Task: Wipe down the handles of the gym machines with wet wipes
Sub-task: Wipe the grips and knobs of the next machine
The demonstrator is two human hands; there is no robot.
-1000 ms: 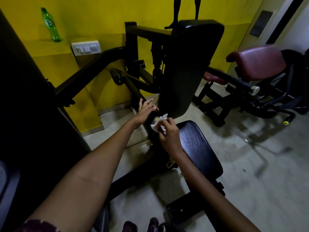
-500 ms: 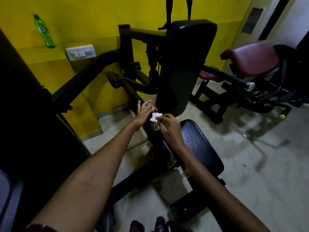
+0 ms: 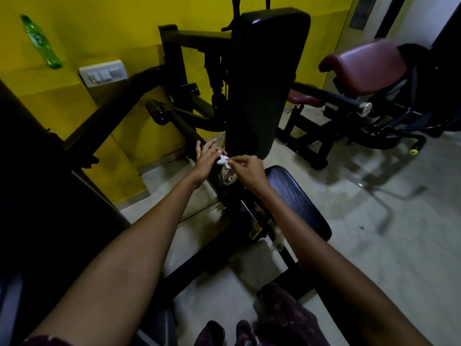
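A small crumpled white wet wipe [image 3: 222, 161] is pinched in the fingertips of my right hand [image 3: 249, 171], just above the shiny chrome end cap [image 3: 227, 176] of a black handle bar [image 3: 189, 136]. My left hand [image 3: 205, 159] rests on that bar beside the cap, fingers spread, thumb touching the wipe. The bar runs up and left from the cap. Both hands are in front of the lower edge of the machine's black back pad [image 3: 262, 91], next to its black seat [image 3: 296, 203].
A second black grip [image 3: 159, 112] juts out to the left. A yellow wall holds a switch plate [image 3: 103, 73] and a green bottle [image 3: 41, 42] on a ledge. A maroon-padded machine [image 3: 366, 63] with a chrome-tipped bar [image 3: 364, 108] stands at right on grey floor.
My right hand lifted the wipe off the chrome cap, which now shows bare, and brought it up against my left hand's thumb. The view tilted down slightly.
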